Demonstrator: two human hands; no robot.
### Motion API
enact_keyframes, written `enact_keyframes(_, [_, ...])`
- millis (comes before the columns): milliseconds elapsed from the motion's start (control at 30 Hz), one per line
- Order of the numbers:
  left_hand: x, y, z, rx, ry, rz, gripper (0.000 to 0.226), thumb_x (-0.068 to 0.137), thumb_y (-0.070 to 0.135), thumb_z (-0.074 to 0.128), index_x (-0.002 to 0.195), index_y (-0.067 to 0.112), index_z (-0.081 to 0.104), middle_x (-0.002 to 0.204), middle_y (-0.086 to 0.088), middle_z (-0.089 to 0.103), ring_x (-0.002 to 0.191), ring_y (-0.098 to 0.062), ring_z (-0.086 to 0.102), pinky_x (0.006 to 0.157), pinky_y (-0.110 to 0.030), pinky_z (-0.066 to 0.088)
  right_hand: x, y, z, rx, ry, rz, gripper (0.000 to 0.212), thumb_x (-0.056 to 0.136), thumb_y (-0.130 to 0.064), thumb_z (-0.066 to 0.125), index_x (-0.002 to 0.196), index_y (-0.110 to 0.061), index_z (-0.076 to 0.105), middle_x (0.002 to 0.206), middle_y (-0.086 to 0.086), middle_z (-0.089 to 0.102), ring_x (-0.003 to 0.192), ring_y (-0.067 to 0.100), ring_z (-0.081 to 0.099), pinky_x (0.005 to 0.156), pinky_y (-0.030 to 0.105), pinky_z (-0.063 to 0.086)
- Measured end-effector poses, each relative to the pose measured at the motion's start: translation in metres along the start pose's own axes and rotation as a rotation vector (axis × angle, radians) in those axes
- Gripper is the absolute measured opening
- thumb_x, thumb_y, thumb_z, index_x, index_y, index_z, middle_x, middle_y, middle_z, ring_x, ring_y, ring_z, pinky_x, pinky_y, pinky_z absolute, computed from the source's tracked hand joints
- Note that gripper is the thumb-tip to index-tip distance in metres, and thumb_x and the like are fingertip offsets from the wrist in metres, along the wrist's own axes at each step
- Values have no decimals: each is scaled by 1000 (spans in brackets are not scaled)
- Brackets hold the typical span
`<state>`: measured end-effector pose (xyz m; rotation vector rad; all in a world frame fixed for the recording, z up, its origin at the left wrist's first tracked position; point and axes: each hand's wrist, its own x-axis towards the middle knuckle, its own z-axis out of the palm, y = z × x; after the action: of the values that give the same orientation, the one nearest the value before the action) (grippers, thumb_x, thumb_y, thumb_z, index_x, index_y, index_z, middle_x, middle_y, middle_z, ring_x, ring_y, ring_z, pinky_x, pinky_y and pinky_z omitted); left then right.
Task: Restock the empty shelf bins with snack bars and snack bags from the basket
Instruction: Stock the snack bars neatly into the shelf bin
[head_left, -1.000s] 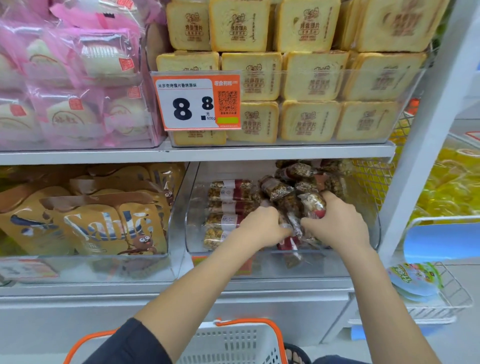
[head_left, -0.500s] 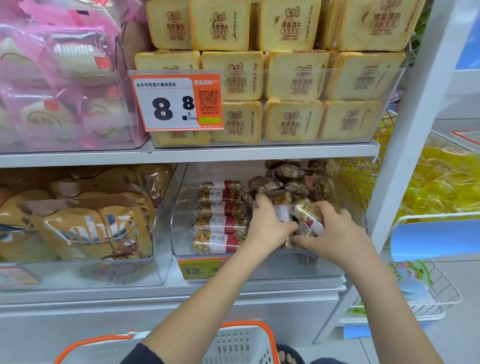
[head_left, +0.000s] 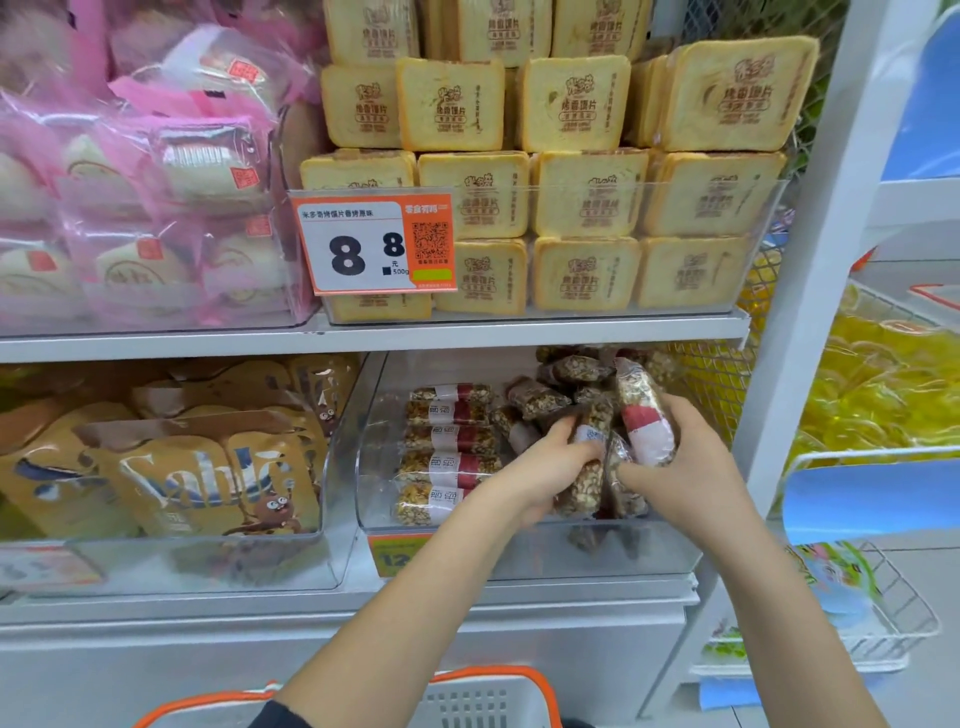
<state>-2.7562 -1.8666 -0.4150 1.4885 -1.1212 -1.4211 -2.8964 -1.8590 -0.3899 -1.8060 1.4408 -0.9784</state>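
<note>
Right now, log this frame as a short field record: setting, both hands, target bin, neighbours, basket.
setting: store shelving, seen from the head camera
left hand: grips upright nut bars over the bin
right hand: grips a bar with a red-and-white label
target bin: clear, lower shelf; neat bar stack at left, loose bars at the back
neighbours: toast slice packs above, tan snack bags left
price tag: reads 8.8
basket: orange-rimmed, bottom edge, contents not visible
</note>
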Motion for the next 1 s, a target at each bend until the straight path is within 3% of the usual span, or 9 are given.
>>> enact_keyframes(133, [-13,0,-6,117,-62,133,77,87,40,63,148,36,17,148,11,37,130,-8,40,109,-25,32,-1,-1,-5,121,69,-18,56,64,-17,75,113,-32,52,90,-10,64,79,15,60,69,31,46])
enact_keyframes(233, [-23,4,-14,256,-132,195,84,82,38,71,147,36,18,144,19,35,121,2,41,96,-11,35,-1,-5,-15,344,69,31,37,75,-4,70,104,-24,56,82,0,64,64,13,57,52,21,47])
enact_keyframes(367, [-21,1,-21,518,-184,210,117,70,37,82,150,35,-3,155,7,19,138,-10,27,111,-27,29,-2,-9,-11,446,19,87,30,78,-1,68,96,-22,57,80,6,64,62,16,58,50,26,49])
enact_keyframes(433, [-17,-5,-24,658,-144,213,125,62,45,85,149,38,-4,157,6,13,142,-14,21,114,-33,26,-1,-7,-7,462,2,107,29,77,-1,69,93,-23,57,80,7,64,65,19,58,55,33,50])
enact_keyframes(533, [-11,-10,-28,641,-113,181,127,55,56,84,150,37,3,155,9,22,139,-15,29,112,-35,31,1,-2,-4,470,25,134,28,76,-3,70,93,-22,58,82,8,64,68,21,59,59,36,51])
enact_keyframes(733, [-10,-15,-14,620,41,331,106,57,54,82,145,39,25,141,13,45,129,-9,42,106,-28,38,8,3,-12,674,103,308,22,78,5,61,92,-11,55,77,11,57,60,21,53,40,21,46])
enact_keyframes(867, [-10,-11,-8,506,115,367,86,64,44,81,137,37,36,121,21,55,111,-2,53,86,-14,45,11,9,-7,856,71,358,15,86,-12,65,98,-13,56,88,9,63,70,19,60,49,24,52])
enact_keyframes(933, [-10,-6,-6,382,187,387,71,67,33,82,128,33,45,107,25,57,99,5,55,74,-6,42,14,7,1,838,70,332,28,89,-25,63,113,-14,53,94,9,66,72,19,64,56,30,53])
enact_keyframes(1000, [-10,0,-4,265,282,382,56,69,28,82,114,29,50,97,23,58,92,6,57,69,-8,44,13,-1,9,842,47,300,36,93,-31,56,124,-16,45,100,9,64,75,19,65,62,33,52])
